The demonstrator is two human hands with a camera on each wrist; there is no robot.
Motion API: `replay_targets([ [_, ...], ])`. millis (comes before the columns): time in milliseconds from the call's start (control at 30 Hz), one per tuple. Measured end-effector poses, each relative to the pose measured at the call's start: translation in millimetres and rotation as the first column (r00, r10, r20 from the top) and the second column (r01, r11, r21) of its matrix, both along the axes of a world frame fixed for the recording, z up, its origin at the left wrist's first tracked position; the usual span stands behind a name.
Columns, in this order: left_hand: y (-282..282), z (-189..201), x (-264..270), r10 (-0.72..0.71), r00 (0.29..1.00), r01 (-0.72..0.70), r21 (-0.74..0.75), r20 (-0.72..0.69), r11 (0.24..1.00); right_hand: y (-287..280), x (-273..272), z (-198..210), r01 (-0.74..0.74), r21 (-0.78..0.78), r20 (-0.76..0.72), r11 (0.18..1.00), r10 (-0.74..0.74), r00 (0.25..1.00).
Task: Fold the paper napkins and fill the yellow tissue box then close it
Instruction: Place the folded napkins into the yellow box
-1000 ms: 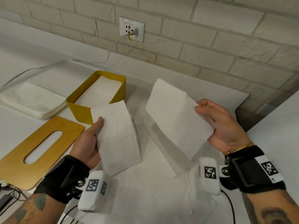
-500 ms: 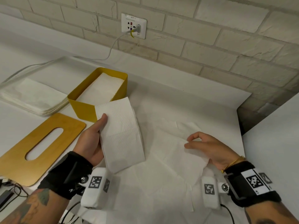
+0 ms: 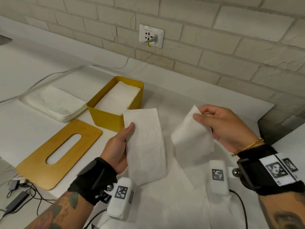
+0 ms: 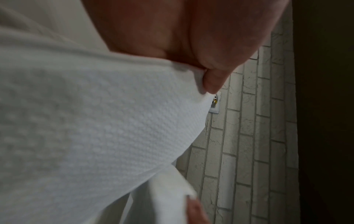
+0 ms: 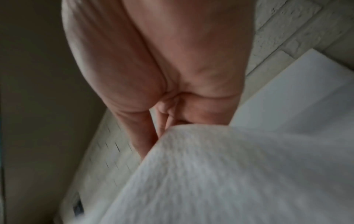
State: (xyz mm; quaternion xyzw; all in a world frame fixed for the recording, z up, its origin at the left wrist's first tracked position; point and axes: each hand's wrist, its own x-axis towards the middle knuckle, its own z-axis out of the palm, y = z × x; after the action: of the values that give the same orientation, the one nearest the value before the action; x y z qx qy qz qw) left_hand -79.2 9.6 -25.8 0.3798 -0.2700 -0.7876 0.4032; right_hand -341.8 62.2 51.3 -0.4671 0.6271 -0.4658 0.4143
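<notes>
Now the left hand [image 3: 118,150] holds a folded napkin [image 3: 145,146], a long white rectangle of soft paper, with the thumb pressed on its left edge and the other fingers hidden behind it. In the left wrist view this paper [image 4: 99,128] shows a fine embossed pattern of small dots, and the thumb [image 4: 214,81] lies on its upper edge. The right hand [image 3: 226,128] pinches a second napkin [image 3: 191,134] at its upper corner between thumb and curled fingers; this sheet hangs loose and a little crumpled, above more white paper sheets [image 3: 181,204] which lie flat on the bench [image 3: 29,129]. In the right wrist view the picture is blurred, and only the curled fingers [image 5: 145,133] and the rough white paper [image 5: 229,174] below them can be told. The yellow tissue box [image 3: 107,119] stands open on the bench, just behind the folded napkin, a rectangular box with thin smooth walls and rounded corners, and a flat stack of white napkins [image 3: 120,95] fills it almost to the rim. Its lid [image 3: 54,154], a flat board of yellow-brown colour with rounded corners and a long oval slot, lies on the bench to the left of the box. Further left there is a low pile of unfolded napkins [image 3: 54,103]. Behind, a wall of pale bricks [image 3: 231,47] carries a white socket [image 3: 151,35] with a cable plugged in.
</notes>
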Motion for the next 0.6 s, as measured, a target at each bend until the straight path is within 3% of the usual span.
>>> replay_targets([
  [67, 0, -2, -5, -0.010, 1.000, 0.010, 0.013, -0.016, 1.000, 4, 17, 22, -0.011, -0.151, 0.281, 0.989, 0.053, 0.958],
  [167, 0, -1, -13, -0.040, 0.997, 0.042, 0.022, -0.060, 0.999, 1, 42, 20, -0.003, -0.192, 0.432, 0.981, 0.088, 0.898],
  [367, 4, -2, -23, -0.106, 0.991, 0.106, -0.013, -0.077, 0.994, 4, 75, -42, 0.070, 0.057, 0.319, 0.996, -0.084, 0.944],
  [600, 5, -5, -24, -0.070, 0.996, 0.070, -0.001, -0.064, 0.998, 8, 77, -68, 0.101, 0.131, 0.245, 0.986, -0.131, 0.961],
])
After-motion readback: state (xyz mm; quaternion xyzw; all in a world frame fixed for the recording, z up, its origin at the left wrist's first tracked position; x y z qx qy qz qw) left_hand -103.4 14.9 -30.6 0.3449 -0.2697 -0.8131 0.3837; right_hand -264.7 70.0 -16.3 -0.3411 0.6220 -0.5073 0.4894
